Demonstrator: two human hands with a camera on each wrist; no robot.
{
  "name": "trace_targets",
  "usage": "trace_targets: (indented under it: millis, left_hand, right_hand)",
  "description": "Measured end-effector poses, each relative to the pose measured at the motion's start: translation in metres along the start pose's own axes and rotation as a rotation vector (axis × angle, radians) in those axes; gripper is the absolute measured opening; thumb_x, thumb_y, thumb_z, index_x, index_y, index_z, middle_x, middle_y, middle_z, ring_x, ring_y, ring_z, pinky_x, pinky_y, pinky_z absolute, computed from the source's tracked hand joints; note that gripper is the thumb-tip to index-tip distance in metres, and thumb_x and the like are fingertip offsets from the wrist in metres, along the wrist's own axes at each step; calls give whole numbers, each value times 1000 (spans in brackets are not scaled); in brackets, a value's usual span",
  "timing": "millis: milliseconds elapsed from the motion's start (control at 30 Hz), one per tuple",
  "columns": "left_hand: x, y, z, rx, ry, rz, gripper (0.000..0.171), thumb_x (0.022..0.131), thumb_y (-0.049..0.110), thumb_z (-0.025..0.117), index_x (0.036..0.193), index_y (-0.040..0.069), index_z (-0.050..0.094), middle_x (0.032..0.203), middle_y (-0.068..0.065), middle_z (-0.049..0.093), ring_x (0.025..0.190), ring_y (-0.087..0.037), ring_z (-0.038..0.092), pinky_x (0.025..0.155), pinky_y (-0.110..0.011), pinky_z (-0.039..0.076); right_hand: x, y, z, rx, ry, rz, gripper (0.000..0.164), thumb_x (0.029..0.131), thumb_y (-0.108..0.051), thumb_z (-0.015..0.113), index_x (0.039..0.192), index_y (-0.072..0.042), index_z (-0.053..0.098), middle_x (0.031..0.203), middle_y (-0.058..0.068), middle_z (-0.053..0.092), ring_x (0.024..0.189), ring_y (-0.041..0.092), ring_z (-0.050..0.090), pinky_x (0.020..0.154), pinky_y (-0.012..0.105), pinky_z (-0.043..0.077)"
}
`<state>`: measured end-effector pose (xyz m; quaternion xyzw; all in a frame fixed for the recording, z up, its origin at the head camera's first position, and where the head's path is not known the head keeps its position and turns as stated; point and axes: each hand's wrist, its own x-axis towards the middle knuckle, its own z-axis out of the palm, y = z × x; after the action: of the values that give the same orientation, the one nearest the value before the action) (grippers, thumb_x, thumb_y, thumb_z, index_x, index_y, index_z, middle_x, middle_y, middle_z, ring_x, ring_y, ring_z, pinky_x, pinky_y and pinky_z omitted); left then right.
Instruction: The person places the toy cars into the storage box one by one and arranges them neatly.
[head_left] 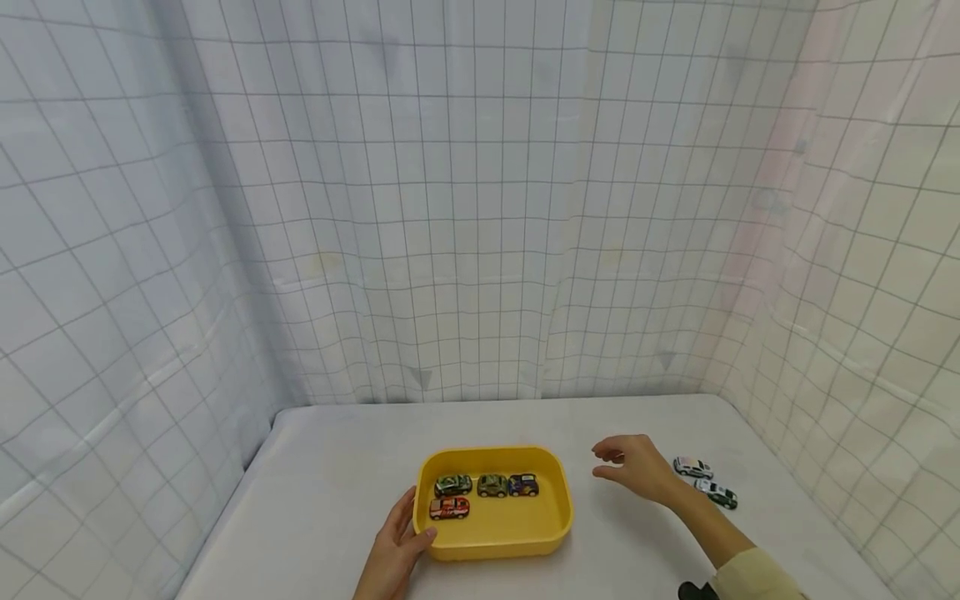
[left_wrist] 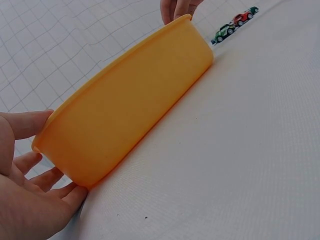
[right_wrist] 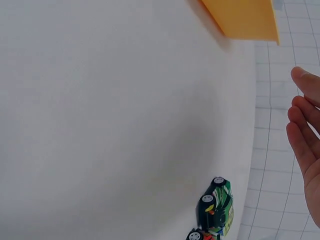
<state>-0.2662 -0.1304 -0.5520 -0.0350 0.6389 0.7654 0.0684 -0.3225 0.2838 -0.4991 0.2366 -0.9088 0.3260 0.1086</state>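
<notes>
My left hand (head_left: pixel 395 546) grips the left end of a yellow plastic tray (head_left: pixel 491 552), thumb over the rim and fingers against the outer wall. Inside the tray stand several toy cars: a green one (head_left: pixel 453 485), an olive one (head_left: pixel 492 486), a purple one (head_left: pixel 523 485) and, in front, a red one (head_left: pixel 449 507). To the right of the tray, my right hand (head_left: pixel 637 468) is above the table with loosely bent fingers and nothing in it. Beyond its wrist sit a white toy car (head_left: pixel 692 467) and a green-and-white toy car (head_left: pixel 717 493).
A white cloth covers the table (head_left: pixel 322 492). White curtains with a dark grid (head_left: pixel 480 208) hang behind it and on both sides. In the right wrist view, a green toy car (right_wrist: pixel 216 207) touches or overlaps a red one (right_wrist: pixel 201 235) at the bottom edge.
</notes>
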Motion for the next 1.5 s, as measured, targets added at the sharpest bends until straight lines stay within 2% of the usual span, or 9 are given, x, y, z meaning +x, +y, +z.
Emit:
trace_targets:
  millis: [267, 467, 667, 900, 1167, 1367, 1500]
  left_hand:
    - [0, -1, -1, 3, 12, -4, 91, 94, -4, 72, 164, -1, 14, 165, -35, 8, 149, -53, 16, 114, -57, 37]
    - [0, -1, -1, 4, 8, -6, 91, 94, -4, 72, 164, -1, 14, 165, -35, 8, 149, -53, 17, 114, -55, 38]
    - [-1, 0, -2, 4, -8, 11, 91, 95, -5, 70, 164, -2, 12, 165, -35, 6, 149, -54, 14, 114, -56, 37]
    - [0, 0, 0, 15, 4, 5, 91, 94, -3, 71, 164, -1, 14, 166, -34, 6, 149, -54, 15, 114, -57, 37]
    - [0, 0, 0, 13, -6, 6, 90, 95, -4, 70, 164, 0, 12, 166, -35, 5, 148, -55, 15, 114, -58, 37]
    - [-1, 0, 1, 2, -11, 3, 91, 95, -4, 70, 165, 0, 12, 166, -34, 4, 148, -55, 15, 113, -57, 38]
    - [-1, 0, 1, -1, -12, 5, 90, 95, -4, 70, 165, 0, 12, 166, -34, 5, 148, -55, 16, 113, -56, 38]
  right_hand:
    - [-18, 21, -9, -63, 44, 62, 25, 86, -11, 86, 106, -1, 77, 100, 11, 75, 88, 22, 71, 76, 32, 62]
    - [-31, 35, -13, -56, 65, 122, 26, 86, -8, 85, 107, 4, 76, 102, 11, 76, 88, 23, 72, 76, 30, 61]
    - [-42, 47, -17, -80, 75, 160, 27, 85, -11, 86, 106, 3, 76, 99, 8, 76, 87, 21, 71, 74, 29, 61]
    - [-53, 57, -22, -117, 70, 225, 24, 86, -17, 86, 103, -4, 78, 94, -1, 75, 85, 17, 69, 73, 30, 59]
    - [-58, 68, -20, -128, 74, 258, 29, 84, -15, 87, 106, 2, 77, 99, 5, 75, 90, 22, 71, 77, 33, 61]
    - [-60, 73, -16, -184, 51, 288, 34, 81, -17, 90, 105, 2, 77, 98, 6, 75, 88, 22, 69, 76, 38, 60]
    - [-61, 73, -16, -167, 46, 308, 33, 81, -18, 89, 105, 1, 77, 101, 6, 75, 90, 22, 69, 77, 40, 59]
